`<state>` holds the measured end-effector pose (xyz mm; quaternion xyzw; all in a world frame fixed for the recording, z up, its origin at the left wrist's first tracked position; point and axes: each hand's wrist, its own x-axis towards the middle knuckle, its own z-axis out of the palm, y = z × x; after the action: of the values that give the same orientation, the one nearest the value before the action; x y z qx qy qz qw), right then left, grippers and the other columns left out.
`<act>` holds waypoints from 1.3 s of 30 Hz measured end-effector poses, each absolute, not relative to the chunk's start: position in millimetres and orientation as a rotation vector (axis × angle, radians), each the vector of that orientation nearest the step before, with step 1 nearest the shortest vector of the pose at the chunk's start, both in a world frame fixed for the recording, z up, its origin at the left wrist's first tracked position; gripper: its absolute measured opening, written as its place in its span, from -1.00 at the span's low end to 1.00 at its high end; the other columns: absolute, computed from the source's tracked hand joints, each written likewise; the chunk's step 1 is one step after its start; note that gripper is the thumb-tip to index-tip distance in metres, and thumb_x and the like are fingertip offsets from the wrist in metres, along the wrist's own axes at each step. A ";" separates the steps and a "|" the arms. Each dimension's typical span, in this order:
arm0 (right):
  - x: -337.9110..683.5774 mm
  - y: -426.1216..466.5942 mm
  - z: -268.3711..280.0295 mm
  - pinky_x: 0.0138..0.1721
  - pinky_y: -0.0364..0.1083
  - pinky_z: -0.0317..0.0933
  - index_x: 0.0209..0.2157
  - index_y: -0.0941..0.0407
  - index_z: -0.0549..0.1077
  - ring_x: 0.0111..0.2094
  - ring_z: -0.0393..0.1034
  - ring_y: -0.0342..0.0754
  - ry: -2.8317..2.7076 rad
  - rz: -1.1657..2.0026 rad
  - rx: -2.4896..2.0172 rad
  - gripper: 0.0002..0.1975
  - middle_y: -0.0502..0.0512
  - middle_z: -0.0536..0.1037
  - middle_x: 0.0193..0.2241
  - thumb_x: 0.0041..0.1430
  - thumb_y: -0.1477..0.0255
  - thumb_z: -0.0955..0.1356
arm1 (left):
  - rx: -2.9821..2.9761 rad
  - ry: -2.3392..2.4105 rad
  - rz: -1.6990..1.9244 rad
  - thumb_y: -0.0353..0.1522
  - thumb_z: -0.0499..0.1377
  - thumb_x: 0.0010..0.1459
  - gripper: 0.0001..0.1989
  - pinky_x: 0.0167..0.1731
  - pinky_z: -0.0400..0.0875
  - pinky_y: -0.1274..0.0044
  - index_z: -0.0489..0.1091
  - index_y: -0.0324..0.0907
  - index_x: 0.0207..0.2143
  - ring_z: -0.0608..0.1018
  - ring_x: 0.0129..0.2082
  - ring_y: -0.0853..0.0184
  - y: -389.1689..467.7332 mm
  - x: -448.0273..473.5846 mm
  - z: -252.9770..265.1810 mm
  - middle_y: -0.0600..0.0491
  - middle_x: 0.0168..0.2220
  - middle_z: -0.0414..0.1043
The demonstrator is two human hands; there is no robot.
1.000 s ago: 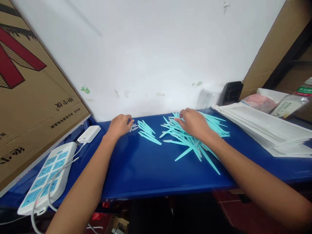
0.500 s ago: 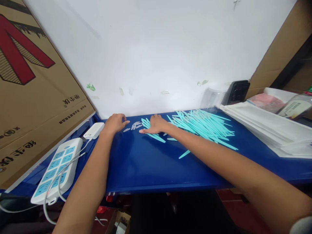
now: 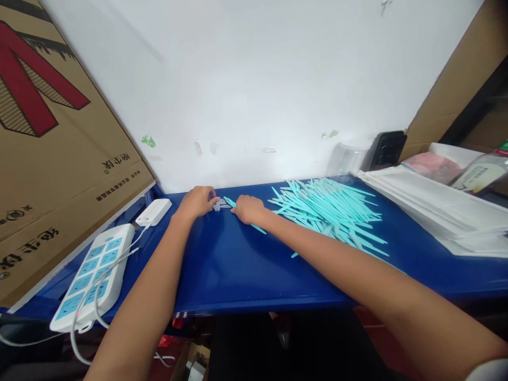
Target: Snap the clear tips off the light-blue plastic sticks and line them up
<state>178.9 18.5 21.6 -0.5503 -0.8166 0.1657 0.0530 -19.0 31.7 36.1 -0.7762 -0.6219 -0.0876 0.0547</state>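
Observation:
On the blue table (image 3: 246, 270), my right hand (image 3: 248, 209) is curled over a small bunch of teal plastic sticks (image 3: 260, 229); one tip pokes out to the left of the fingers, and another end trails out behind the wrist. My left hand (image 3: 197, 202) sits just left of it, with thumb and fingertips pinched at one of the small clear caps (image 3: 220, 206) lying between the two hands. A big loose pile of teal sticks (image 3: 331, 209) spreads to the right of my right forearm.
A white power strip (image 3: 89, 275) with cables and a white adapter (image 3: 153, 211) lie at the left. A cardboard box (image 3: 59, 132) leans at the left. Stacked white bags (image 3: 440, 209), a clear cup (image 3: 347, 159) and a black device (image 3: 386, 150) stand at the right. The white wall is close behind.
My right hand left the big pile, moved left onto the small bunch of sticks and curled its fingers over it. My left hand's fingers closed on the clear caps.

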 end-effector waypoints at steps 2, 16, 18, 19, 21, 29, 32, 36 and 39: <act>176.1 12.6 18.1 0.04 0.09 0.34 0.14 0.37 0.44 0.15 0.45 0.33 -2.465 0.450 -1.675 -0.53 0.65 0.50 0.11 0.38 0.30 0.33 | -2.360 -1.888 -0.269 -0.17 0.20 0.26 -0.75 -0.30 0.34 0.47 0.54 -0.14 -0.20 0.57 -0.28 0.18 30.8 -18.3 36.4 -0.06 -0.29 0.60; 215.2 16.6 35.3 -0.19 -0.03 0.27 0.01 0.28 0.48 -0.03 0.53 0.29 -2.348 0.743 -1.667 -0.67 0.54 0.61 -0.07 0.39 0.32 0.34 | -2.408 -1.870 -0.369 -0.18 0.19 0.27 -0.77 -0.38 0.27 0.47 0.52 -0.14 -0.23 0.56 -0.34 0.21 31.0 -17.2 36.8 -0.02 -0.34 0.59; 226.7 18.3 37.1 -0.23 -0.06 0.24 -0.11 0.24 0.50 -0.11 0.54 0.24 -2.280 0.786 -1.621 -0.74 0.47 0.63 -0.18 0.39 0.31 0.34 | -2.422 -1.865 -0.384 -0.19 0.19 0.27 -0.77 -0.38 0.26 0.47 0.52 -0.14 -0.23 0.56 -0.34 0.21 31.4 -17.1 36.3 -0.01 -0.35 0.59; 232.0 19.5 36.8 -0.25 -0.07 0.22 -0.17 0.23 0.49 -0.15 0.54 0.20 -2.236 0.805 -1.596 -0.74 0.42 0.63 -0.24 0.40 0.29 0.33 | -2.427 -1.865 -0.389 -0.19 0.19 0.27 -0.78 -0.39 0.26 0.47 0.52 -0.14 -0.24 0.56 -0.35 0.21 31.6 -17.2 36.0 -0.01 -0.35 0.59; 241.2 22.4 33.9 -0.31 -0.09 0.21 -0.23 0.20 0.45 -0.27 0.50 0.10 -2.125 0.838 -1.545 -0.71 0.33 0.59 -0.34 0.45 0.26 0.28 | -2.436 -1.863 -0.404 -0.18 0.19 0.27 -0.77 -0.39 0.27 0.47 0.52 -0.13 -0.24 0.56 -0.35 0.21 31.8 -17.6 35.6 -0.01 -0.36 0.58; 258.8 15.9 39.5 -0.61 -0.18 -0.04 -0.16 0.09 0.30 -0.63 0.07 -0.20 -1.595 1.107 -1.218 -0.56 -0.07 0.27 -0.49 0.51 0.06 0.05 | -2.477 -1.829 -0.467 -0.16 0.17 0.27 -0.75 -0.40 0.28 0.46 0.53 -0.13 -0.25 0.56 -0.38 0.22 32.1 -16.9 33.2 -0.02 -0.38 0.58; 252.9 -2.9 53.1 -0.65 -0.18 -0.20 -0.25 0.06 0.30 -0.65 -0.08 -0.23 -1.381 1.315 -0.891 -0.52 -0.17 0.10 -0.55 0.33 -0.11 0.26 | -2.484 -1.811 -0.466 -0.16 0.17 0.27 -0.74 -0.39 0.29 0.46 0.54 -0.13 -0.25 0.55 -0.39 0.22 32.8 -17.3 32.3 -0.01 -0.40 0.57; 232.2 -33.9 52.6 -0.60 -0.17 -0.09 -0.40 0.04 0.25 -0.62 -0.04 -0.22 -1.410 1.198 -0.697 -0.53 -0.19 0.12 -0.60 0.10 0.03 0.49 | -2.472 -1.787 -0.460 -0.18 0.16 0.27 -0.75 -0.39 0.27 0.46 0.54 -0.13 -0.26 0.55 -0.39 0.22 33.5 -18.3 32.7 -0.01 -0.39 0.57; 217.3 -51.1 40.0 -0.54 -0.15 -0.02 -0.51 0.05 0.18 -0.58 0.01 -0.21 -1.415 1.113 -0.689 -0.56 -0.17 0.13 -0.62 0.13 0.17 0.48 | -2.465 -1.783 -0.463 -0.20 0.16 0.26 -0.76 -0.40 0.26 0.46 0.54 -0.15 -0.26 0.55 -0.38 0.22 33.6 -18.0 33.5 -0.02 -0.38 0.58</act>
<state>217.3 -51.1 40.0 -0.2934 -0.6029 0.4741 0.5706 -18.0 33.6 33.5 -0.8007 -0.5790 -0.1503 0.0321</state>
